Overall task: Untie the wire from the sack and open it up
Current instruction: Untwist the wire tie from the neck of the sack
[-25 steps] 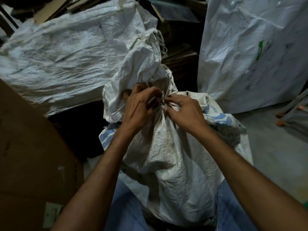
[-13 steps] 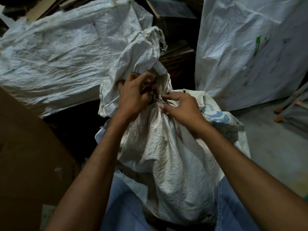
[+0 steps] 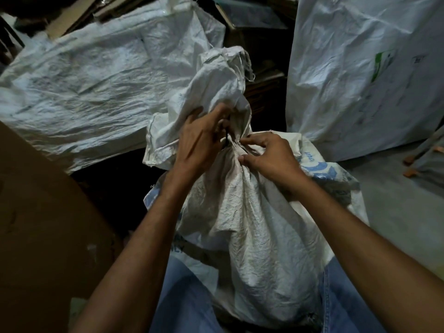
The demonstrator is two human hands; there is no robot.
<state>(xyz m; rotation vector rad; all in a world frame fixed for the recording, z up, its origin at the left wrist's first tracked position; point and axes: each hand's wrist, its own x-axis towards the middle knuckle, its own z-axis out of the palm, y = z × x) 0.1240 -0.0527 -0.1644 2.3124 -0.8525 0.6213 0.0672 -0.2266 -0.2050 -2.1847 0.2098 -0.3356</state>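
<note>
Between the knees, the sack is still tied, but the left hand has shifted up to pinch the dark wire while the right hand keeps gripping the bunched neck, so untwisting looks underway.

A grey concrete floor carries the tied sack and a large white sack behind it.

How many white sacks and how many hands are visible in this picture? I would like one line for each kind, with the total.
White woven sacks: 3 – the tied sack being worked on, a large sack behind left, a tall sack behind right
Hands: 2 – left hand, right hand
Total: 5
</note>
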